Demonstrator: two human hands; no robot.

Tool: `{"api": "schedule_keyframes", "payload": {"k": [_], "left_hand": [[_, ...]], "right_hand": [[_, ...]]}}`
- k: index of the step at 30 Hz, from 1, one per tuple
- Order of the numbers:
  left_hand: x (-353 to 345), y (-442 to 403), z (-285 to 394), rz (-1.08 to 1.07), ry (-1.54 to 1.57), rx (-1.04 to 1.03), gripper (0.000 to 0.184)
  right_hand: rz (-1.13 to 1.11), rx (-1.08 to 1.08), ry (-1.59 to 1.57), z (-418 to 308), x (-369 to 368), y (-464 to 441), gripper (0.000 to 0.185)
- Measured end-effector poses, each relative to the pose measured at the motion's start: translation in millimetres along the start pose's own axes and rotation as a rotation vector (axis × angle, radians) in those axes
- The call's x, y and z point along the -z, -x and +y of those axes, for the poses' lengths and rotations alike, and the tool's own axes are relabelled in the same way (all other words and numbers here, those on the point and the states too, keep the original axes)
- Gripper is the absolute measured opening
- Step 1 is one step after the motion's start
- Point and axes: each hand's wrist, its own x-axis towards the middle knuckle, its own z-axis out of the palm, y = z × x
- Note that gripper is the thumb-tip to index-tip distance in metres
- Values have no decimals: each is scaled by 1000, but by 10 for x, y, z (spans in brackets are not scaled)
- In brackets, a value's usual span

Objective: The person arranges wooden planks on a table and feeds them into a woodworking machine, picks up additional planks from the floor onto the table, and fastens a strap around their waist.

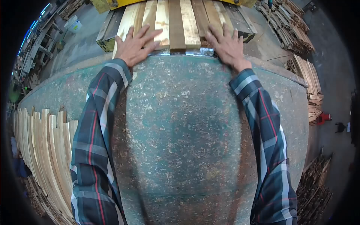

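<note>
Both arms, in plaid sleeves, stretch forward over a worn green table (183,123) flecked with wood chips. My left hand (137,47) lies with fingers spread on the left part of a row of wooden strips (162,24). On the right part of that row rests my right hand (227,47), its fingers also apart. The strips lie side by side with their near ends at the table's far edge, and a darker strip (176,28) sits in the middle. Their far ends pass out of sight beneath a yellow machine part (172,2).
A stack of long wooden strips (47,138) stands at the table's left. More piles of wood (288,26) lie on the floor to the right, with another stack (305,78) by the table edge. A white bucket (73,24) stands at the far left. A red object (323,118) sits at right.
</note>
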Motion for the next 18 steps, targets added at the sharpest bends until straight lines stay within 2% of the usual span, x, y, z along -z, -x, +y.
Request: {"api": "schedule_keyframes", "payload": {"k": [3, 4, 6, 7, 8, 9, 11, 14, 16, 18], "left_hand": [[-84, -174, -120, 0, 61, -6, 63], [70, -185, -81, -86, -3, 7, 63], [44, -127, 11, -39, -218, 46, 62], [111, -135, 22, 2, -331, 74, 61], [292, -4, 106, 6, -270, 58, 59], [423, 234, 158, 136, -102, 46, 58], [963, 1022, 261, 207, -29, -45, 58], [1506, 2590, 39, 105, -122, -71, 61], [1530, 3808, -491, 25, -179, 157, 62], [1525, 5060, -1033, 59, -145, 655, 62]], "right_hand": [[-6, -6, 51, 19, -39, -214, 74], [39, -9, 97, 22, -95, -260, 76], [104, -50, 160, -68, -33, -294, 85], [-2, -124, 139, -189, 129, -250, 87], [21, -104, 95, -253, 238, -152, 86], [37, -86, 50, -306, 338, 28, 84], [95, -6, 5, -377, 587, 639, 81], [-9, 22, -108, -428, 1331, 2002, 75], [-59, 5, -118, -418, 1754, 2942, 68], [-83, -123, -130, -471, 2072, 3897, 67]]}}
